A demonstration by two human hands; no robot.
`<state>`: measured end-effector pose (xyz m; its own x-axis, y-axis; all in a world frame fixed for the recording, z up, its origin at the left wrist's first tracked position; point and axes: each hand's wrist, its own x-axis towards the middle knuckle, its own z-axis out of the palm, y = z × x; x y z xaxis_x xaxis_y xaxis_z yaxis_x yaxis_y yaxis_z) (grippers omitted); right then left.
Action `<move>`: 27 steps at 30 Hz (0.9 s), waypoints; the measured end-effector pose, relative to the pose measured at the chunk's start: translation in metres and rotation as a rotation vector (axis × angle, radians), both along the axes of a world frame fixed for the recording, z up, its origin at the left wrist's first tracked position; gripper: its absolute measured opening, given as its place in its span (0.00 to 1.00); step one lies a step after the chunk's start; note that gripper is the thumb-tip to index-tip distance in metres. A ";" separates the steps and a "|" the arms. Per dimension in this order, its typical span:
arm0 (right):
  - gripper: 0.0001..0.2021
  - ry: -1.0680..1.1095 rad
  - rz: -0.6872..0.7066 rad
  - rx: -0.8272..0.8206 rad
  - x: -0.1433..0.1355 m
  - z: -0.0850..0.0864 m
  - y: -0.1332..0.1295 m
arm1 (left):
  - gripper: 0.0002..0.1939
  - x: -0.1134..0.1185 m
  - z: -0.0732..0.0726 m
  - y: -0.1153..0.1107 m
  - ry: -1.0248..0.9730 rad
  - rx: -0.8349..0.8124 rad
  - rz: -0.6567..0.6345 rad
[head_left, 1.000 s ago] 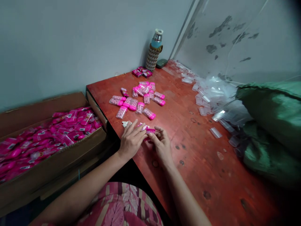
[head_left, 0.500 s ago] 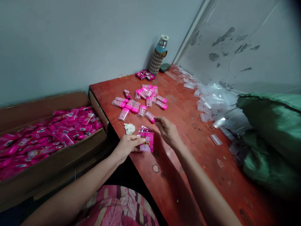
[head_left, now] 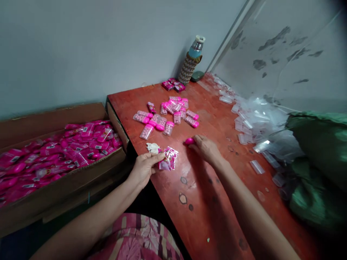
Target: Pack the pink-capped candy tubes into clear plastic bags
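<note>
**Thin wrapper in the left hand, pink cap at the right**

Nearest me, my left hand (head_left: 143,168) pinches a shiny printed wrapper (head_left: 168,160) by its left side, thumb on top, just above the tabletop (head_left: 195,202). I judge it light, slick and floppy, easily creased; I'd keep the grip on an edge, pressing lightly.

My right hand (head_left: 207,148) has its fingertips closed on a pink-capped piece (head_left: 189,141), to the right of the wrapper. The fingers hide most of it, so I can't tell what lies behind the cap. If it matches the bead-filled containers (head_left: 168,128) farther off, I'd expect it light, stiff and smooth, perhaps apt to slip; its flat sides would take a pinch better than the rounded cap.

A crumpled white scrap (head_left: 153,148) sits just beside the wrapper. Farthest back, small pink boxes (head_left: 173,84) lie near a flask (head_left: 187,68) in a knitted sleeve.
</note>
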<state>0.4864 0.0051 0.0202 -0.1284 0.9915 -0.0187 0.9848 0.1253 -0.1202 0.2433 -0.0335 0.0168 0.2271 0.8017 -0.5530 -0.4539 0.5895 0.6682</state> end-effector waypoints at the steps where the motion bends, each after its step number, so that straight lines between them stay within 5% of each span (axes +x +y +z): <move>1: 0.08 0.119 -0.103 0.008 -0.003 -0.001 -0.011 | 0.13 0.001 0.000 0.001 -0.017 -0.010 0.014; 6: 0.15 1.158 -0.419 -0.101 -0.051 0.000 -0.079 | 0.11 0.008 -0.002 0.001 -0.106 -0.051 0.077; 9: 0.14 1.467 -0.504 -0.191 -0.084 0.006 -0.113 | 0.10 0.014 -0.003 0.000 -0.128 -0.050 0.102; 15: 0.11 1.499 -0.485 -0.163 -0.117 0.004 -0.139 | 0.12 0.029 -0.001 -0.011 -0.204 0.039 0.087; 20: 0.10 1.495 -0.525 -0.074 -0.121 -0.003 -0.137 | 0.14 0.033 0.003 -0.019 -0.163 0.127 0.007; 27: 0.12 1.619 -0.427 -0.148 -0.117 -0.002 -0.130 | 0.15 0.031 0.012 -0.021 -0.163 0.232 -0.104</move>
<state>0.3689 -0.1253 0.0182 0.1511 0.9601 -0.2355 -0.1983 -0.2040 -0.9587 0.2738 -0.0546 0.0290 0.3853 0.8701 -0.3074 -0.5112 0.4786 0.7138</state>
